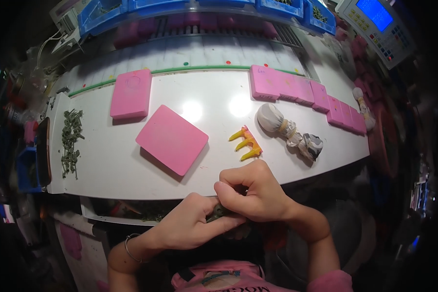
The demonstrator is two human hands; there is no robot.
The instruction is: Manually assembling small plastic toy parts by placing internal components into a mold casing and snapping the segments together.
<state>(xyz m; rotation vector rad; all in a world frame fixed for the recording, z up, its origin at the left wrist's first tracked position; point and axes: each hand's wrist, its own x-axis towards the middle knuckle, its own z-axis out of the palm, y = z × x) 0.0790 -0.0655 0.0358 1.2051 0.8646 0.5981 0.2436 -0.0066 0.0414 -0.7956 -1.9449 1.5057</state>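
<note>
Your left hand [192, 221] and right hand [252, 194] meet at the near edge of the smooth white tabletop [107, 170].
Your left grip closes around a small dull-green piece [218, 212], mostly hidden between your hands; your right fingers curl tightly, their contents impossible to tell. Beyond lie a flat pink rectangular block [172, 140], a yellow-and-pink three-pronged piece [248, 142] and a tied white cloth bundle [269, 117].

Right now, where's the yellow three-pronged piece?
Head view: the yellow three-pronged piece lies right of centre on the white table, between the angled pink block (left) and tied white bundle (right), just beyond the right hand.
</note>
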